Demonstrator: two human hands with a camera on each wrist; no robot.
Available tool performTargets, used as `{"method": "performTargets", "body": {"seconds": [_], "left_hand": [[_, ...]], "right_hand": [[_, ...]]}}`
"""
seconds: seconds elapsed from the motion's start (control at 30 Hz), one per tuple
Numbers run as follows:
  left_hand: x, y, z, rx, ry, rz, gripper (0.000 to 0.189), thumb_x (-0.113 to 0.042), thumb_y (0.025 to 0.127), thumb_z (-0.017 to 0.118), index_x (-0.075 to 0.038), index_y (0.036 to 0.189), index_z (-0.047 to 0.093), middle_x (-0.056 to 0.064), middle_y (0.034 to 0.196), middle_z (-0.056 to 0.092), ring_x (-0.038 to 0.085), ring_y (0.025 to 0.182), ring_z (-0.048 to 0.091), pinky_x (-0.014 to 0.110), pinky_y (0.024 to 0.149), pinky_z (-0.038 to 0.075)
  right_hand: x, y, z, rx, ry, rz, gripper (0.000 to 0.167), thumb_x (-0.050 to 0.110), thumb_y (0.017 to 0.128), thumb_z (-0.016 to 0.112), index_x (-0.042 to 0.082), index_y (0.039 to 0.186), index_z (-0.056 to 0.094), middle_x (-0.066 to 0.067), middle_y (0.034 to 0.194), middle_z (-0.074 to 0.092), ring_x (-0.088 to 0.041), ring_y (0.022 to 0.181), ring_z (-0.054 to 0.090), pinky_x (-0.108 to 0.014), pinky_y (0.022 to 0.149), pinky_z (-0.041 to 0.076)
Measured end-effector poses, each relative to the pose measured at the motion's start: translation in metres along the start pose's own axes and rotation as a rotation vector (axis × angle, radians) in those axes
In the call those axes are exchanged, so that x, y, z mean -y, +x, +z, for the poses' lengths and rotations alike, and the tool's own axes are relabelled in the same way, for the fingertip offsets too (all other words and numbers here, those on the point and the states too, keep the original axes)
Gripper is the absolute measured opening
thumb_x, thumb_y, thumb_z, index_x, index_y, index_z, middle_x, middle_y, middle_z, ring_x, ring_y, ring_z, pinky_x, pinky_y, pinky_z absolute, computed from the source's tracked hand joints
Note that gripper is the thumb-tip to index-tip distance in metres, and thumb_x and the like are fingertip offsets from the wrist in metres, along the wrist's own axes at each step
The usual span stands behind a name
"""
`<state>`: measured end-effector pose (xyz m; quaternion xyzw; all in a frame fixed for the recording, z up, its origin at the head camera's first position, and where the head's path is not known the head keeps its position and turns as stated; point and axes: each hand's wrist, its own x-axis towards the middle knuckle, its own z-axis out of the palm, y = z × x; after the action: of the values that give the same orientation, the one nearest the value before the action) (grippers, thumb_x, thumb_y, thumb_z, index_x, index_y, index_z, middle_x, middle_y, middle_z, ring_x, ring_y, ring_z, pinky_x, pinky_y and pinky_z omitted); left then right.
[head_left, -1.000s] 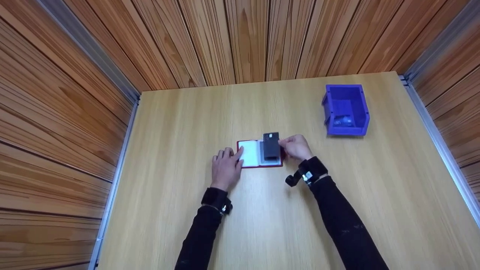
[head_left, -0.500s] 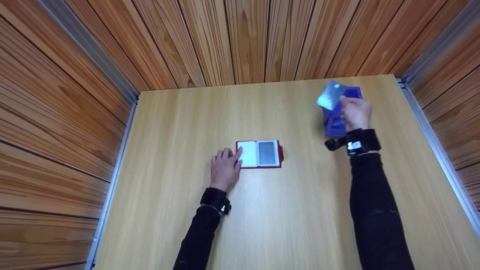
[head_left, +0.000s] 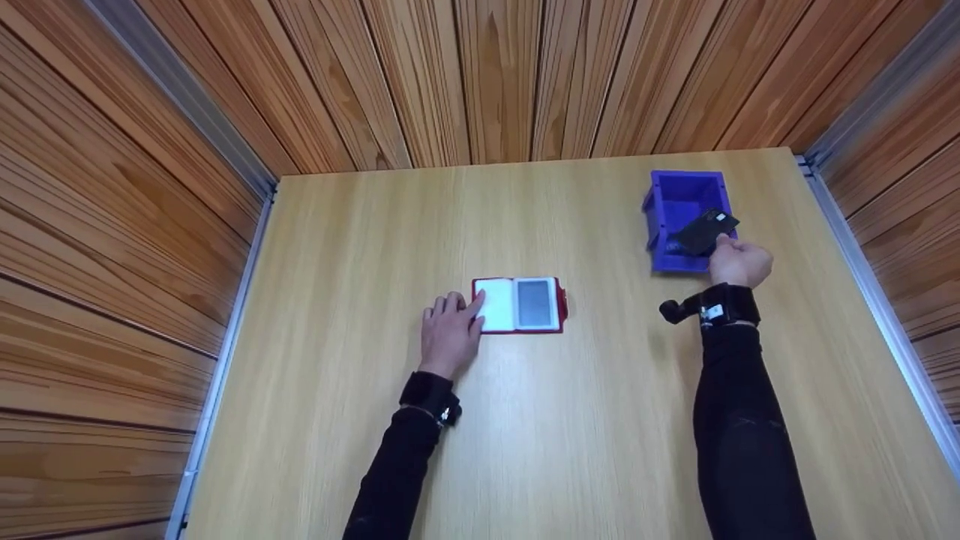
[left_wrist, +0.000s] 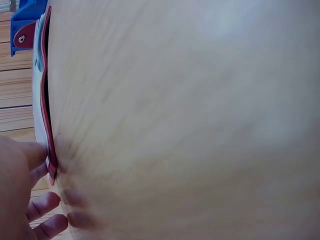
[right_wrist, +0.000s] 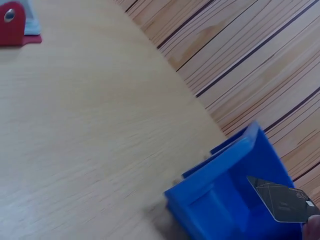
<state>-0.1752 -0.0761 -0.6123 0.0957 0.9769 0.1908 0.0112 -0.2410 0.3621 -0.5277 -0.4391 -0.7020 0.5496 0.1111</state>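
My right hand (head_left: 739, 262) pinches a black bank card (head_left: 703, 231) with a small light chip, its corner between thumb and fingers. The card is tilted over the front part of the purple-blue bin (head_left: 688, 177); the right wrist view shows the same card (right_wrist: 284, 201) against the bin's inside. An open red card holder (head_left: 535, 306) with white sleeve pages lies flat mid-table. My left hand (head_left: 450, 337) rests at its left edge, extended fingers pressing the left page. In the left wrist view the holder (left_wrist: 42, 95) appears edge-on, a finger on its near end.
Around the wooden table (head_left: 360, 247) stand wood-plank walls (head_left: 495, 82) with metal rails (head_left: 225, 337) along the sides. The holder's red snap flap (head_left: 562, 305) sticks out on its right. The bin stands at the back right.
My right hand has carried the black card from over the holder's right page to the bin, turning it and lowering it there. The left hand has stayed put.
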Motion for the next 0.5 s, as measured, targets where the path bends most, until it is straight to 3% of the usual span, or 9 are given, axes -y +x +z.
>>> {"method": "performTargets", "body": {"seconds": [0.1, 0.2, 0.3, 0.5], "left_hand": [[0.0, -0.001, 0.001, 0.016, 0.005, -0.01, 0.051, -0.039, 0.107, 0.053, -0.033, 0.157, 0.043, 0.004, 0.121, 0.052, 0.024, 0.106, 0.045, 0.04, 0.09, 0.036], [0.001, -0.002, -0.001, 0.01, 0.004, -0.019, 0.051, -0.038, 0.107, 0.054, -0.033, 0.157, 0.044, 0.005, 0.12, 0.052, 0.024, 0.105, 0.045, 0.04, 0.09, 0.036], [0.001, -0.002, -0.002, -0.01, -0.008, -0.02, 0.05, -0.037, 0.107, 0.055, -0.032, 0.156, 0.047, 0.005, 0.119, 0.052, 0.024, 0.104, 0.045, 0.041, 0.09, 0.036], [-0.003, -0.001, -0.002, 0.003, -0.02, -0.022, 0.051, -0.038, 0.107, 0.054, -0.032, 0.156, 0.045, 0.004, 0.119, 0.051, 0.024, 0.104, 0.044, 0.04, 0.088, 0.035]], "right_hand": [[-0.007, -0.004, 0.007, -0.022, -0.07, 0.038, 0.03, 0.027, 0.099, 0.067, 0.011, 0.122, 0.078, 0.001, 0.108, 0.079, -0.013, 0.11, 0.067, -0.02, 0.102, 0.046], [-0.012, -0.009, 0.016, -0.005, -0.095, 0.079, 0.041, 0.027, 0.1, 0.065, 0.007, 0.135, 0.069, -0.007, 0.142, 0.064, -0.019, 0.134, 0.056, -0.024, 0.115, 0.038], [-0.012, -0.015, 0.022, 0.004, -0.07, 0.133, 0.042, 0.027, 0.099, 0.065, 0.007, 0.136, 0.068, -0.008, 0.143, 0.064, -0.02, 0.135, 0.056, -0.026, 0.115, 0.038], [-0.007, -0.021, 0.026, -0.047, 0.015, 0.241, 0.045, 0.027, 0.097, 0.066, 0.008, 0.137, 0.067, -0.001, 0.12, 0.071, -0.017, 0.118, 0.061, -0.025, 0.109, 0.043]]}}
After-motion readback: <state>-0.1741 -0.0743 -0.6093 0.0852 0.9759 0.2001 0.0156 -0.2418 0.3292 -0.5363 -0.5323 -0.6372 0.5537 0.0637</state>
